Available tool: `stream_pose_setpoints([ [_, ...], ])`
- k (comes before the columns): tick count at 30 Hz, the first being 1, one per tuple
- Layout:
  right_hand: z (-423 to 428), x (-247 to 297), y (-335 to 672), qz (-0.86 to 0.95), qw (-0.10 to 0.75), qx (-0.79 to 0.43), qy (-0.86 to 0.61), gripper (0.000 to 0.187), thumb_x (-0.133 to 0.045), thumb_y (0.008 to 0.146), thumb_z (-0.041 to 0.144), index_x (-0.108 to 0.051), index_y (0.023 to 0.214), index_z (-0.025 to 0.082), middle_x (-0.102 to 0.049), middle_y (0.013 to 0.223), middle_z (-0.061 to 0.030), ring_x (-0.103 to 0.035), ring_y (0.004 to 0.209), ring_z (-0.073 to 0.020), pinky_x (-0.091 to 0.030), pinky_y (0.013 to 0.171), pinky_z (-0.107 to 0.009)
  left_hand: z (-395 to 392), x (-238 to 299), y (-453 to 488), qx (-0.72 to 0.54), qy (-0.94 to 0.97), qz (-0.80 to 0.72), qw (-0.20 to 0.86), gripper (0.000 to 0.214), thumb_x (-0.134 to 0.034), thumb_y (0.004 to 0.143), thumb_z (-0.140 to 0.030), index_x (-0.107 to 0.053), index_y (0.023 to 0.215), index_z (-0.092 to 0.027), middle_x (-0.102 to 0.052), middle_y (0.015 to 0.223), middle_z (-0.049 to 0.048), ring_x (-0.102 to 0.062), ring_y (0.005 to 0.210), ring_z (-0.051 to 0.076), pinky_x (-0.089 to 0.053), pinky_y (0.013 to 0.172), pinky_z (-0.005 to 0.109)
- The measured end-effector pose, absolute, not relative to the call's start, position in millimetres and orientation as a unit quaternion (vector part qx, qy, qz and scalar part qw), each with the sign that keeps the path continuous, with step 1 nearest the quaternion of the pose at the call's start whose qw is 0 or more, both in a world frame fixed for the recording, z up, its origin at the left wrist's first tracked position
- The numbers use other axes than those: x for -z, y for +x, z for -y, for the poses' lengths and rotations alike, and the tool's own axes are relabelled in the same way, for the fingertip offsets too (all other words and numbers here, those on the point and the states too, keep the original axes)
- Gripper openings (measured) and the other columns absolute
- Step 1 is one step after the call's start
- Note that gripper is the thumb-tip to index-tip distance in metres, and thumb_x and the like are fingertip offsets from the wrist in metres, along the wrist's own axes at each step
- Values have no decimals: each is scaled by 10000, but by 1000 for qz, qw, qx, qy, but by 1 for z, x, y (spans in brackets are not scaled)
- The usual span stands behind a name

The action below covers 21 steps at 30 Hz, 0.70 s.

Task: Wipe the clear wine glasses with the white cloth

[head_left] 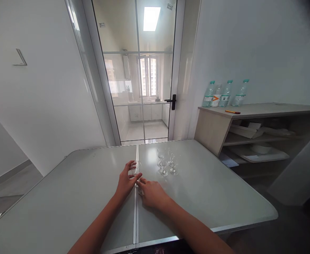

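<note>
Over the seam in the middle of the table, my left hand (127, 178) curls its fingers and thumb around the bowl of a small clear stemmed glass (136, 168). My right hand (153, 192) is just below, its fingertips closed at the stem and foot of that same glass. Its lower part is largely hidden by my fingers. To the right stands a group of several similar clear stemmed glasses (164, 170), close together and upright. Neither hand touches that group.
The pale glossy table (205, 187) has a metal strip down its middle. Beyond it is a glass door (144, 77) with a black handle (173, 102). On the right, a wooden shelf unit (215, 128) carries several plastic bottles (225, 95) and an orange-yellow pen-like object (232, 112).
</note>
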State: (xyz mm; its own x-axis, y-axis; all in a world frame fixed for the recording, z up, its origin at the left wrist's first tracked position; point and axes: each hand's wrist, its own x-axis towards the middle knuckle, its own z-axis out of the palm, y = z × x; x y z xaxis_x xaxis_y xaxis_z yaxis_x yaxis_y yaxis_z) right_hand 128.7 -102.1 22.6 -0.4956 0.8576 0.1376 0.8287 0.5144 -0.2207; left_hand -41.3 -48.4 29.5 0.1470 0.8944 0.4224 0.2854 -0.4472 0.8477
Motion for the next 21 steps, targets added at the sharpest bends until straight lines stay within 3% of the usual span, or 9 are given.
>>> stream_pose_setpoints([
  [6, 95, -16, 128, 835, 104, -65, -537, 856, -637, 724, 228, -365, 1535, 259, -490, 1511, -171, -720, 963, -296, -532, 824, -386, 46, -25, -42, -491, 700, -421, 302, 655, -729, 840, -439, -406, 1394, -305, -540, 1394, 115, -609, 1191, 252, -631, 860, 442],
  [11, 84, -12, 138, 805, 98, -66, -582, 700, -599, 802, 273, -450, 1486, 243, -473, 1533, -171, -712, 1020, -304, -531, 848, -404, 44, -22, -41, -495, 702, -431, 278, 567, -698, 856, -466, -437, 1315, -261, -561, 1313, 127, -649, 1080, 247, -640, 751, 403],
  [16, 73, -14, 154, 786, 117, -74, -602, 566, -551, 853, 228, -523, 1417, 255, -574, 1426, -134, -693, 1052, -268, -503, 875, -372, 44, -23, -42, -480, 702, -453, 267, 503, -661, 881, -476, -447, 1271, -242, -559, 1263, 116, -651, 998, 213, -620, 707, 351],
  [21, 63, -13, 162, 753, 96, -76, -646, 591, -563, 857, 230, -499, 1445, 256, -471, 1528, -152, -661, 1115, -267, -493, 881, -370, 45, -22, -41, -483, 705, -454, 253, 444, -634, 896, -480, -473, 1231, -238, -558, 1204, 97, -646, 939, 192, -602, 666, 314],
])
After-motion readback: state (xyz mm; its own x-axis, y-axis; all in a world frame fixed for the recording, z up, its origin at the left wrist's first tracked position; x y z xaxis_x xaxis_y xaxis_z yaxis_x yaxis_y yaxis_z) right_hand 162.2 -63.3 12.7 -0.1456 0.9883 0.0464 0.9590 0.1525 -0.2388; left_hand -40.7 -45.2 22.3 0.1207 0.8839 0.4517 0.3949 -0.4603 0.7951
